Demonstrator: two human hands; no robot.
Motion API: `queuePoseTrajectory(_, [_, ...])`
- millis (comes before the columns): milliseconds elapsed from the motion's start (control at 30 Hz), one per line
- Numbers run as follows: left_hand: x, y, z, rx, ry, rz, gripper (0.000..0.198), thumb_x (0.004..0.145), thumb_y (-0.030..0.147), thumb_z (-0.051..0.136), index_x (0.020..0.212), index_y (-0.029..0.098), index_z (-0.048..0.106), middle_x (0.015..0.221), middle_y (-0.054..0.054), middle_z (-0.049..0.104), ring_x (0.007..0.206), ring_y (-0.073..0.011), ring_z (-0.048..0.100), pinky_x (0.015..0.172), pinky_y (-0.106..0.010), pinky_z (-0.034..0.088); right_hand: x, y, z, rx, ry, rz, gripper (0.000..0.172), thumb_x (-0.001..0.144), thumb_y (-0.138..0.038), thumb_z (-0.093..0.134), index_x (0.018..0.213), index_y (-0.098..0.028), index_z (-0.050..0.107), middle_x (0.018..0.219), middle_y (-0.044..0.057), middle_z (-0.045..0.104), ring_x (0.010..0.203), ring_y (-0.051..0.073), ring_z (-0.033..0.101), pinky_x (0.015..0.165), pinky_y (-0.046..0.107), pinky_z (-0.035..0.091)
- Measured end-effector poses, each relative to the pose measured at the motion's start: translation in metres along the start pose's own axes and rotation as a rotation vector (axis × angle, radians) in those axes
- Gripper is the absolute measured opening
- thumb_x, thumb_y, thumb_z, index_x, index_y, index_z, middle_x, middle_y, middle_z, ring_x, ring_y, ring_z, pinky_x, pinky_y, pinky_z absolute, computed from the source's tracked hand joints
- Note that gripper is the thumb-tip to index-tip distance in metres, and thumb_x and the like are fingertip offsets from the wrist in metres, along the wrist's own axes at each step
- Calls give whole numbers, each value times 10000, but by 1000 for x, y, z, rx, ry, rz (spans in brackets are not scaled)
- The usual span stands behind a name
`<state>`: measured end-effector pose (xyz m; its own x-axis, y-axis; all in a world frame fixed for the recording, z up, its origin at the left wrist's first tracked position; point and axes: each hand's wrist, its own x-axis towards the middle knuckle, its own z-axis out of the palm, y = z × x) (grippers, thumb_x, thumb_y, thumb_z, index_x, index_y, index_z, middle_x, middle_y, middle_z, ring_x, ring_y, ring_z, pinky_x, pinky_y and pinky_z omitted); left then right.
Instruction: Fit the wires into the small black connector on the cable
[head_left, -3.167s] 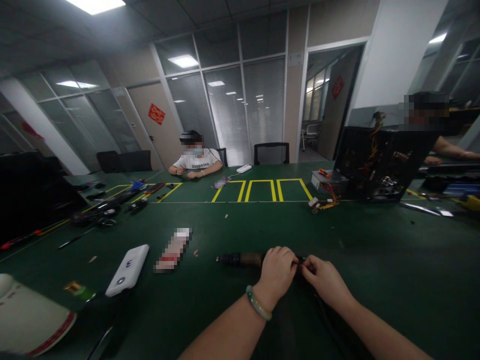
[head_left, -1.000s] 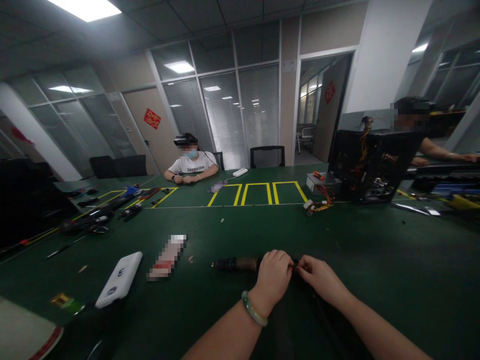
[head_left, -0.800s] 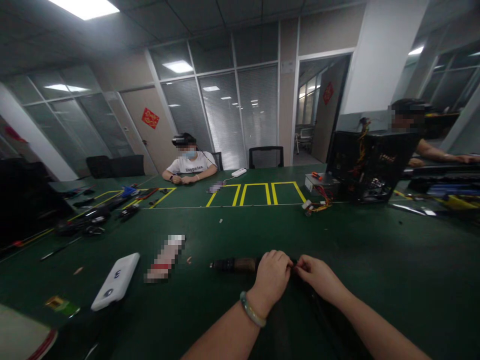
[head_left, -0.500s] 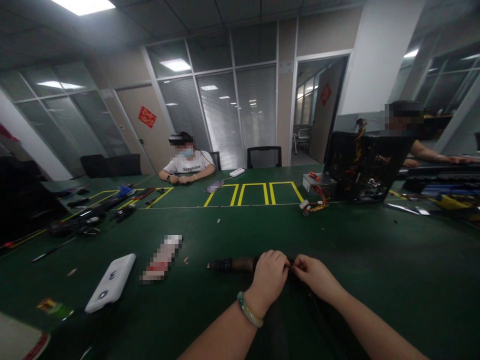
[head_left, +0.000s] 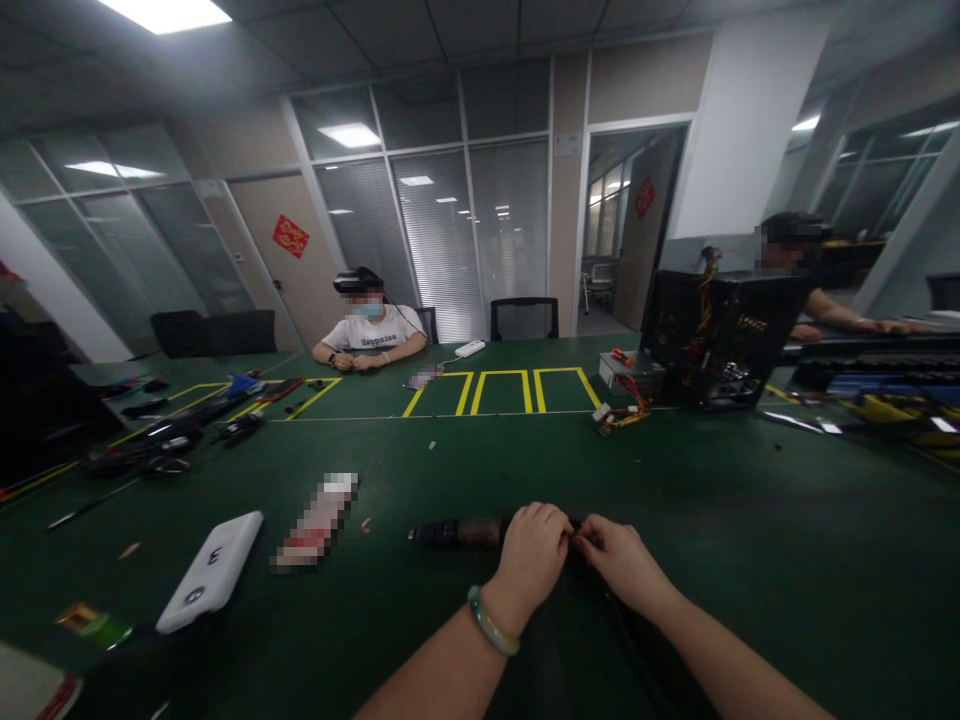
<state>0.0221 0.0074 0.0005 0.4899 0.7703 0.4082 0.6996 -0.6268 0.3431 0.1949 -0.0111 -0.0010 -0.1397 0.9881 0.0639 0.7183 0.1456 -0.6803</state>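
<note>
A white power bank [head_left: 210, 572] and a blurred packet [head_left: 315, 520] lie left of the hands on the green work mat [head_left: 750, 570], while the left hand [head_left: 529, 560] and right hand [head_left: 619, 565] grip, fingers closed, the near end of a brown-banded dark cylindrical handle [head_left: 465, 532] lying flat on the mat.

A power bank [head_left: 210, 572] lies left of a packet [head_left: 315, 522], both left of a cylindrical tool [head_left: 457, 532] on the workbench [head_left: 750, 560].

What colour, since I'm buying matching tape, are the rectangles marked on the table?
Yellow; the taped rectangles show best in the head view.
</note>
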Motion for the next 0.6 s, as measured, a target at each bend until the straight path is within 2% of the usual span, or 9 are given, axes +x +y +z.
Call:
queuePoseTrajectory(233, [-1, -1, 0, -14, -14, 4, 122, 859, 104, 587, 910, 214, 582, 956, 7, 618, 937, -194, 543, 849, -348, 418, 0, -1, 1, -29, 32, -2, 173, 888, -293, 509, 775, -220, 616, 714, -18, 694, 686, 164, 641, 629, 247, 386])
queuePoseTrajectory(600, [-2, 1, -3, -11, -16, -2, 113, 863, 110, 582, 925, 204, 582, 973, -12, 613, 933, -195, 551, 859, -354, 430, -3, -10, -5, -15, -19, 70, 192, 895, -334, 493, 828, -225, 636, 777, -3, 714, 738, 180, 659, 696, 274, 430])
